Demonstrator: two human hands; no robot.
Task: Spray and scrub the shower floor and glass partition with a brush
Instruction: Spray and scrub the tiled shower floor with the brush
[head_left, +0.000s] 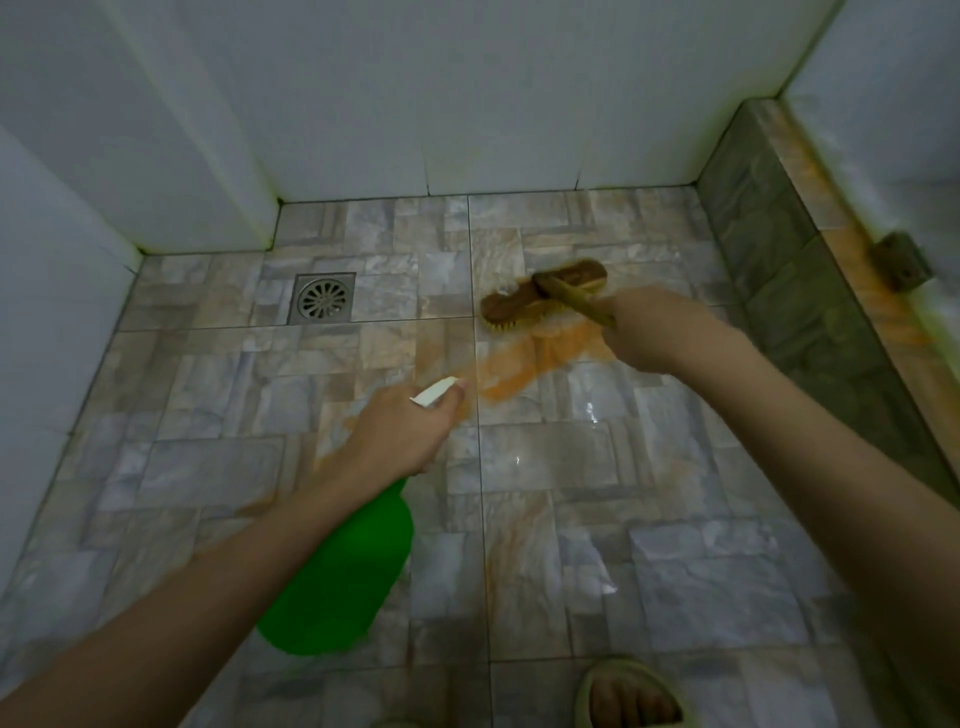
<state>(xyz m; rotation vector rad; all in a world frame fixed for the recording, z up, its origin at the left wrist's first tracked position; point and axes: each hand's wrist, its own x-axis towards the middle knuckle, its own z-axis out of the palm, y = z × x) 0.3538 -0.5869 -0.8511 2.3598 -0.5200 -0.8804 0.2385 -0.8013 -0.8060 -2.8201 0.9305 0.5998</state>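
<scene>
My left hand (402, 428) grips a green spray bottle (345, 571) by its white trigger head (436, 391), with the nozzle aimed towards the floor's middle. My right hand (649, 332) holds the yellowish handle of a brown scrubbing brush (540, 295). Its bristles press on the stone-pattern shower floor (649, 519), just beyond an orange smear (524, 364). The floor looks wet, with bright glints. The glass partition (893, 130) stands along the right edge, hazy with orange staining near its base.
A square metal drain (323, 297) sits at the back left of the floor. White tiled walls (467, 93) close the back and left. A raised tiled curb (795, 270) with a metal bracket (901, 260) runs along the right. My slippered foot (631, 696) stands at the bottom.
</scene>
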